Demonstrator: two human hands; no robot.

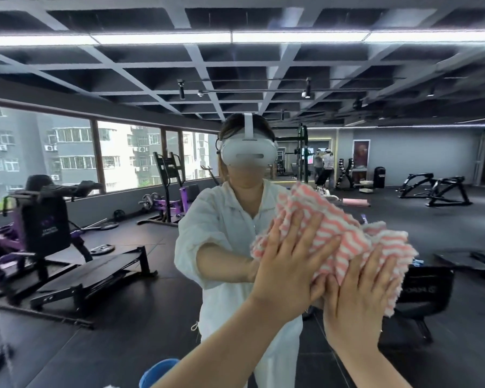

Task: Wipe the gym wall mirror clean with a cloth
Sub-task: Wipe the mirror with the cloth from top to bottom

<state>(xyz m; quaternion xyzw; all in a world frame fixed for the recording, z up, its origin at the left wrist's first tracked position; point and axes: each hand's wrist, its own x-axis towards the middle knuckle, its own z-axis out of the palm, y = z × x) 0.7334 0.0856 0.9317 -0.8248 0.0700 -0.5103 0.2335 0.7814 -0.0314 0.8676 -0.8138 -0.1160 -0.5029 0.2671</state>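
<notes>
Filling nearly your whole view, the wall mirror (101, 275) throws back the gym floor, the weight machines (48, 219), the windows and your own reflection in a pale jacket. Against its lower right area you press the pink-and-white striped cloth (345, 236), bunched into loose folds, not spread flat. Your left hand (289, 270) lies on the cloth's lower left part with fingers straight and splayed, pushing, not gripping; your right hand (359, 309) lies flat just beside it on the lower right part, fingers likewise extended, so neither hand clasps the fabric. That is the risk: with only palm pressure holding it, the cloth could slip down the glass or roll under your fingers in a stroke, and bare fingertips past its edge would likely smear the mirror. A blue rim (157, 372) shows at the bottom edge, possibly a bucket.
</notes>
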